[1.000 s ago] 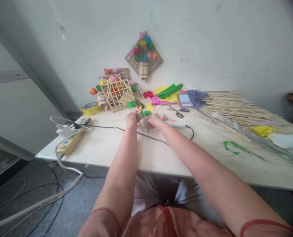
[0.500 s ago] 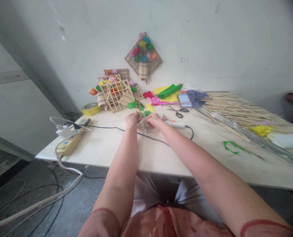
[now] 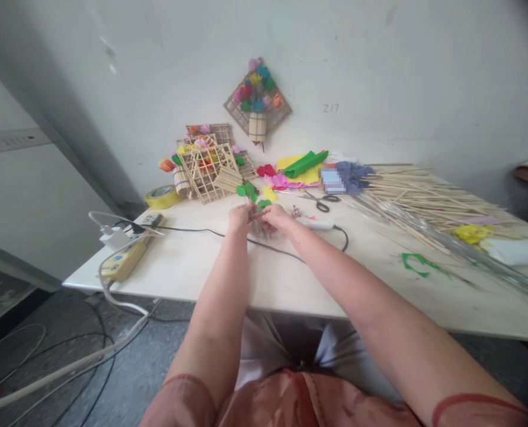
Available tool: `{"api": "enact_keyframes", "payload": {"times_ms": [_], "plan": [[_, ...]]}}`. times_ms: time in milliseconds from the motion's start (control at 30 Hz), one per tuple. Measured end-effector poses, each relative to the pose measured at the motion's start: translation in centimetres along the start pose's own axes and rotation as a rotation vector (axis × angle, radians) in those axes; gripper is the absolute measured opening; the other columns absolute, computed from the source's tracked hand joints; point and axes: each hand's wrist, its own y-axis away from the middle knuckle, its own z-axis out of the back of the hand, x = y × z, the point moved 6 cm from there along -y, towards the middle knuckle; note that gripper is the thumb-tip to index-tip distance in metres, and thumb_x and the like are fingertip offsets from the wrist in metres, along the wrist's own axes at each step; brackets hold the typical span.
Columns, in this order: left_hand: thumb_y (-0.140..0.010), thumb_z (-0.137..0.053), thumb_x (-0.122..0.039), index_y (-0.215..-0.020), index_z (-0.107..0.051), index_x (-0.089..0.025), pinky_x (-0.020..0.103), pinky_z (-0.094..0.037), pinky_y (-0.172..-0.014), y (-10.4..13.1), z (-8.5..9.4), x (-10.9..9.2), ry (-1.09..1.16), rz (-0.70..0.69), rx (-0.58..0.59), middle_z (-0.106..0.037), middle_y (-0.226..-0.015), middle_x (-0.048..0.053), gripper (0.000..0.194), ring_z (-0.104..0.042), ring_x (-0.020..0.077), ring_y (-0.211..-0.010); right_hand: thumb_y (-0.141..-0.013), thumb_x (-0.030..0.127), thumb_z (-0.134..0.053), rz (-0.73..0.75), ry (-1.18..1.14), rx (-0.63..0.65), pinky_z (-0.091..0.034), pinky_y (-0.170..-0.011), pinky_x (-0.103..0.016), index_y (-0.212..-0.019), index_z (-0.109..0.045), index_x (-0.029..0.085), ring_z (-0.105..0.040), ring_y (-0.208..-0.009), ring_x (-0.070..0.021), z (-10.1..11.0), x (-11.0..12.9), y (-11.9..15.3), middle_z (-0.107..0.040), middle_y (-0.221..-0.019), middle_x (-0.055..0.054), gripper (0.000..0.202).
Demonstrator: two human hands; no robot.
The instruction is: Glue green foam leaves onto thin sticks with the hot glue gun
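My left hand [image 3: 240, 217] and my right hand [image 3: 276, 218] meet over the middle of the table. Between the fingers of both are thin stems topped with green paper leaves [image 3: 247, 190], with another green leaf [image 3: 264, 204] nearer my right hand. The left fingers pinch the stems from the left, and the right fingers close on them from the other side. The lower stem ends are blurred below the hands. Right of my right hand lies a white glue gun [image 3: 316, 223], its black cord looping below the hands.
Stick lattices with paper flowers [image 3: 205, 169] lean at the back left, near yellow tape [image 3: 162, 196] and a power strip [image 3: 133, 252]. Scissors [image 3: 321, 201], coloured paper [image 3: 306, 166], thin sticks [image 3: 432, 201] and silvery wires [image 3: 459, 249] lie behind and right.
My left hand has moved slightly right, closer to my right hand. The green leaves above it have shifted right and bunched together.
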Motion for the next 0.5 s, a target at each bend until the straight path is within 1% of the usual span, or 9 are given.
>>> {"api": "enact_keyframes", "payload": {"times_ms": [200, 333, 500], "plan": [[-0.071, -0.056, -0.009, -0.058, -0.059, -0.012, 0.022, -0.042, -0.052, -0.25, 0.01, -0.08, 0.006, -0.039, 0.002, -0.056, -0.053, 0.001, 0.014, -0.051, 0.0085, -0.047, -0.073, 0.007, -0.055, 0.007, -0.085, 0.040, -0.038, -0.034, -0.018, -0.068, -0.055, 0.015, -0.042, -0.033, -0.0061, -0.25, 0.35, 0.21, -0.048, -0.043, 0.007, 0.010], [-0.069, -0.059, -0.010, -0.056, -0.060, -0.011, 0.023, -0.043, -0.054, -0.11, -0.11, -0.26, 0.018, -0.056, 0.020, -0.057, -0.052, 0.002, 0.013, -0.051, 0.0091, -0.047, -0.074, 0.006, -0.054, -0.009, -0.152, 0.067, -0.039, -0.035, -0.018, -0.068, -0.055, 0.014, -0.043, -0.035, -0.0060, -0.32, 0.67, 0.62, -0.050, -0.046, 0.006, 0.010], [-0.068, -0.059, -0.009, -0.055, -0.059, -0.012, 0.023, -0.044, -0.056, 0.06, -0.10, -0.38, 0.015, -0.053, 0.007, -0.057, -0.052, 0.001, 0.013, -0.052, 0.0086, -0.048, -0.074, 0.005, -0.055, -0.012, -0.171, 0.016, -0.038, -0.035, -0.017, -0.062, -0.051, 0.014, -0.043, -0.033, -0.0060, -0.15, 0.92, 0.76, -0.046, -0.040, 0.007, 0.015]]}}
